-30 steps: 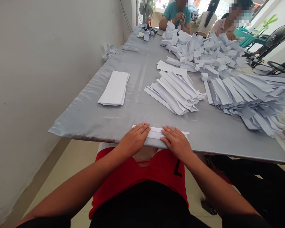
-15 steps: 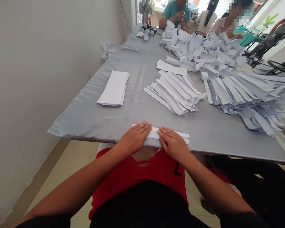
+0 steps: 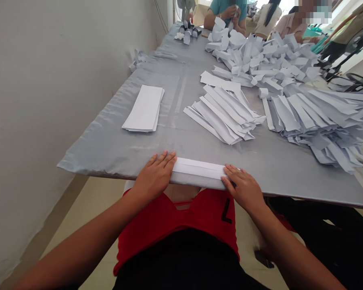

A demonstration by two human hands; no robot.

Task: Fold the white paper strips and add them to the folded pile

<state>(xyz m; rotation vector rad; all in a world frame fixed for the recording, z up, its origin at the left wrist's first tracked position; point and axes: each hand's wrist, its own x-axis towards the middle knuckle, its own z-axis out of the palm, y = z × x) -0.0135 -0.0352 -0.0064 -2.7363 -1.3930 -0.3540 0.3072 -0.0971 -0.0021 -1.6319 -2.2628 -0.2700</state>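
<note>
A long folded strip of white paper (image 3: 199, 167) lies along the table's front edge, with a crease running lengthwise. My left hand (image 3: 157, 173) rests flat at its left end, fingers stretched out. At the other end my right hand (image 3: 241, 183) lies flat, fingers extended over the paper and covering its tip. A neat stack of flat white paper sheets (image 3: 144, 108) sits further back on the left. Beyond the strip, to the right, is a loose pile of folded paper strips (image 3: 225, 114).
A grey cloth covers the table (image 3: 109, 149), beside a wall (image 3: 48, 80) on the left. A larger pile of folded strips (image 3: 314, 117) spreads to the right. Behind it are heaped curled papers (image 3: 260, 56). Several people sit or stand at the far side; a dark-trousered leg (image 3: 326, 229) is close on my right.
My hands have slid apart along the paper strip, the left hand leftward and the right hand rightward. More of the strip's middle shows now. The view has shifted slightly.
</note>
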